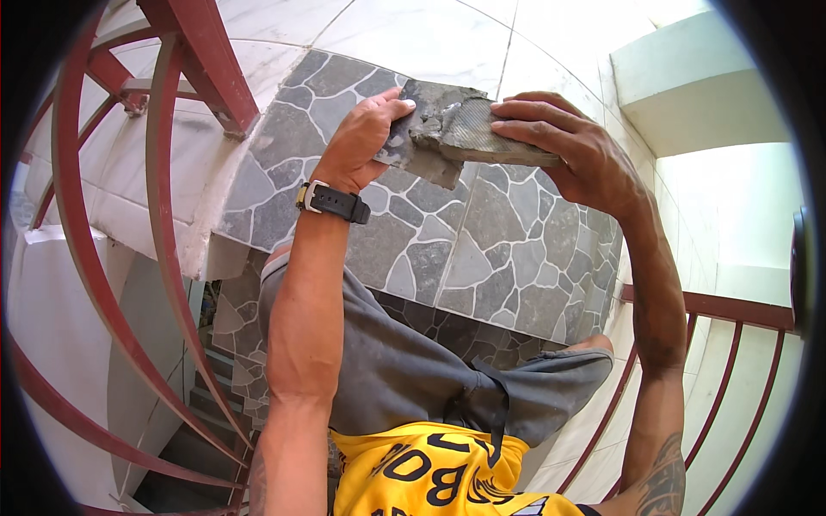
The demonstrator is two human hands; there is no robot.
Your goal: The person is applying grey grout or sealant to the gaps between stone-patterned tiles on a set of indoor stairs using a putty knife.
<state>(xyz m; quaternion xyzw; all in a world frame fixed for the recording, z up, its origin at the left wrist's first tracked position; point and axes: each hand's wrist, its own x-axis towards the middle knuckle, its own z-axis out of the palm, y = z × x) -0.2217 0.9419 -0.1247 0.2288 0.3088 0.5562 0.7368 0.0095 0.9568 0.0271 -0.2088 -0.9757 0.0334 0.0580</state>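
Observation:
In front of me, over the stone-patterned tiles, my left hand [358, 142] grips the left edge of a flat grey mortar-smeared plate [430, 93], thumb on top. My right hand [578, 146] is closed on the right end of a thicker grey slab [492, 131] with a finely ribbed face. The slab's left end lies against the plate, and lumpy wet-looking mortar shows where they meet. Fingers on the underside of both pieces are partly hidden. A dark-strapped watch [331, 203] sits on my left wrist.
Grey tiles in a crazy-paving pattern [495, 249] cover the step, with white marbled tiles [413, 34] beyond. Red metal railings [163, 172] stand close on the left, and another red railing [714, 308] is at lower right. A white ledge [714, 95] rises at far right. Steps [211, 387] drop away at lower left.

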